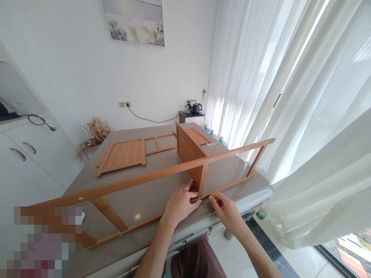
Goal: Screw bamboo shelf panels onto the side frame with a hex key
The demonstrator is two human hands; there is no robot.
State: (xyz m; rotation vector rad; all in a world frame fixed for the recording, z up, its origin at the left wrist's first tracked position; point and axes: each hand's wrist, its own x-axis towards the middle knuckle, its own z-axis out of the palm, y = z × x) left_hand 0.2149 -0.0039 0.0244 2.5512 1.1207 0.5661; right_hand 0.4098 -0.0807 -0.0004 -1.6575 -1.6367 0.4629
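A long bamboo ladder-like frame (150, 177) stands on its edge along the near side of the grey table (145, 197). An upright wooden panel (189, 152) meets it at a cross post. My left hand (181, 202) rests on the frame's lower rail at the foot of that post, fingers curled round the rail. My right hand (224, 206) is just to the right, fingers pinched close to the rail on a small item I cannot make out. A second frame with a flat shelf panel (124, 154) lies on the table behind.
White curtains (290, 96) hang at the right. A small stand with a kettle (195, 108) is at the back. White cabinets (26, 154) line the left. Dried plants (94, 133) sit beyond the table's far left corner. A bottle (262, 213) stands on the floor.
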